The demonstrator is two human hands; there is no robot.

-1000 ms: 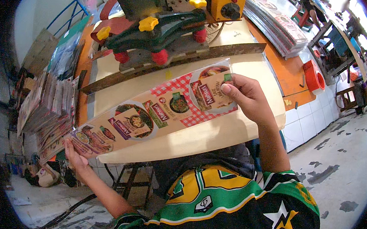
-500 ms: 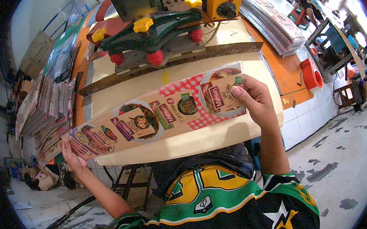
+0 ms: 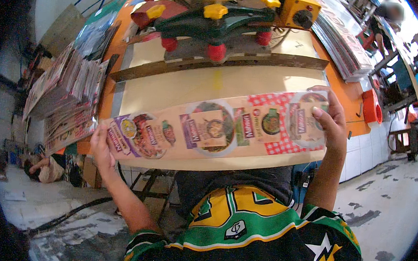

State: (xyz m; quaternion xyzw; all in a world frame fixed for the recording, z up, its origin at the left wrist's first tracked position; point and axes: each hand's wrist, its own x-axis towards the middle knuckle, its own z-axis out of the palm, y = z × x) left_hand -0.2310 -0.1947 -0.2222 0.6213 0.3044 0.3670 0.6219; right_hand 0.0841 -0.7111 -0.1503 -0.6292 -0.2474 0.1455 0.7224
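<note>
A long printed strip [image 3: 239,149], beige with food pictures and red checks, stretches between both hands above a cream work surface [image 3: 168,94]. My left hand [image 3: 102,148] is closed on its left end, fingers along the edge. At the far end my right hand [image 3: 332,115] pinches the strip, thumb on top. Slightly blurred, the strip slopes up a little to the right. Beyond it a brown metal bar [image 3: 291,61] crosses the surface. Behind the bar stands a machine with dark green arms [image 3: 221,28], yellow knobs and red feet.
Stacked printed strips [image 3: 72,79] stand at the left, by clear plastic [image 3: 97,33]. More printed sheets [image 3: 343,45] are piled at the far right. A yellow control box [image 3: 299,11] and an orange-red tape-like ring [image 3: 372,107] are nearby. Other people [image 3: 383,33] are in the background.
The strip in both hands has turned closer to level, its left end higher and its right end lower in view. My view has shifted, so the machine appears farther right and higher.
</note>
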